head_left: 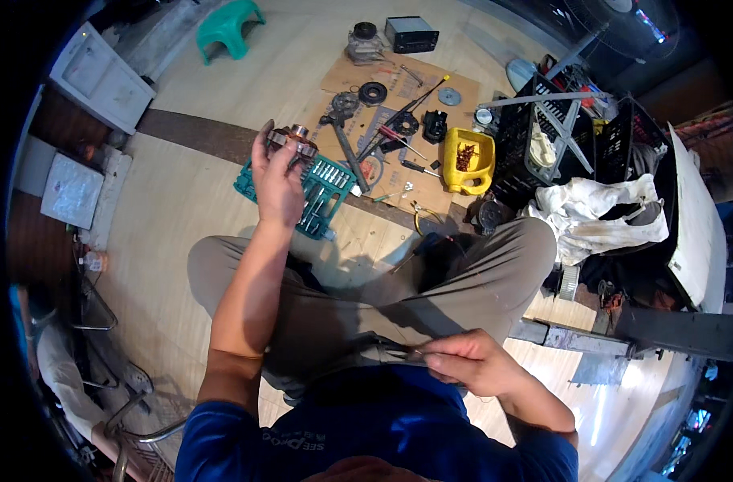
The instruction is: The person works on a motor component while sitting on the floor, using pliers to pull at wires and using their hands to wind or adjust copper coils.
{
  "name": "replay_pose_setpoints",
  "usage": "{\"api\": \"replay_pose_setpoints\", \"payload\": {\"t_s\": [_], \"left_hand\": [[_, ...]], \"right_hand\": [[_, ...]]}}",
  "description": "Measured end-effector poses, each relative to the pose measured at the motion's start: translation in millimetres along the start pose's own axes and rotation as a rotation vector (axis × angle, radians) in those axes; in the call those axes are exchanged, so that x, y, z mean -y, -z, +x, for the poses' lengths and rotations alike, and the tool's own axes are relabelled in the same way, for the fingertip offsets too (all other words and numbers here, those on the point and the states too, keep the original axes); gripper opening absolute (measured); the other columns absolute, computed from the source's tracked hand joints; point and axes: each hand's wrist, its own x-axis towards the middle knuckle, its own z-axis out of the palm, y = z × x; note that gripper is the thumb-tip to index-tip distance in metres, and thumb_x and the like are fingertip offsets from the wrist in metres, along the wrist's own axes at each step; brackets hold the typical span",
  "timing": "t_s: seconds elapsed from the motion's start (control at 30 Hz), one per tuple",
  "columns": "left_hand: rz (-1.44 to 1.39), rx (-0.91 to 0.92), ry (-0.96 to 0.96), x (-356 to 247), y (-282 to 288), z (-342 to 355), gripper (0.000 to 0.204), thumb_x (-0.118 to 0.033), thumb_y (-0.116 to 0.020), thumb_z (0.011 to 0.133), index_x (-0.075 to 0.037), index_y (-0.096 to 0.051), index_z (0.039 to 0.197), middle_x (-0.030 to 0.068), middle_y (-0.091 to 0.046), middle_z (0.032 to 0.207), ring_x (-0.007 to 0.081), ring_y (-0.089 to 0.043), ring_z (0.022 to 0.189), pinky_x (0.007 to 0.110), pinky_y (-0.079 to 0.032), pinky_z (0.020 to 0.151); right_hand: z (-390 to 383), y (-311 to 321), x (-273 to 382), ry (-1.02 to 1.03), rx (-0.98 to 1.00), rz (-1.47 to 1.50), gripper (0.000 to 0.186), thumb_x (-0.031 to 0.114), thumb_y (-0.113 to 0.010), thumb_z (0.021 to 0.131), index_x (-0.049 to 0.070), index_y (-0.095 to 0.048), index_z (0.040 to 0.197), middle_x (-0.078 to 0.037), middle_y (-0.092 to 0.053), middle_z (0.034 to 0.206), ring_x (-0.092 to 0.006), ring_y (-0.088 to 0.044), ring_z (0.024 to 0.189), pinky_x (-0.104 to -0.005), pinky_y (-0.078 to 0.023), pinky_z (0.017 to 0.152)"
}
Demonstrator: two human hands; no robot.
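My left hand (278,183) is raised over the floor beyond my left knee, its fingers closed round a round metal motor part (301,146) with copper-coloured windings. The palm and fingers hide some of that part. Just below and behind it on the floor lies an open green socket set (328,175), with rows of silver sockets and bits. My right hand (472,363) is low over my lap near the waist, fingers pinched together. Something thin and dark shows at its fingertips, too small to make out against my trousers.
Cardboard (431,88) ahead carries a hammer (348,149), screwdrivers and round motor parts. A cut yellow jug (479,170) holds small brownish pieces. Black crates (515,140) and white cloth (599,213) stand right. A green stool (228,30) is far left; another person's leg (65,373) shows lower left.
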Motion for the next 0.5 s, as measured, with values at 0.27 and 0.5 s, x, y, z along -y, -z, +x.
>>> {"api": "replay_pose_setpoints", "payload": {"t_s": [0.27,0.5], "left_hand": [[-0.227,0.021,0.274,2,-9,-14,0.026,-0.015,-0.055,0.094,-0.007,-0.043,0.116,0.0118,-0.059,0.104,0.0246,-0.062,0.091,0.044,-0.053,0.079],[-0.126,0.080,0.413,7,-27,-55,0.035,-0.017,-0.056,0.092,-0.009,-0.043,0.124,0.0125,-0.056,0.117,0.0284,-0.059,0.103,0.048,-0.051,0.089]], "right_hand": [[-94,73,-177,-0.183,-0.473,-0.274,0.016,0.014,-0.060,0.096,0.002,-0.069,0.103,0.003,-0.057,0.069,-0.0061,-0.046,0.064,-0.0223,-0.043,0.061],[-123,78,-268,-0.151,-0.620,-0.332,0.017,0.012,-0.058,0.096,-0.001,-0.069,0.101,0.002,-0.057,0.068,-0.0084,-0.049,0.062,-0.0245,-0.045,0.060]]}}
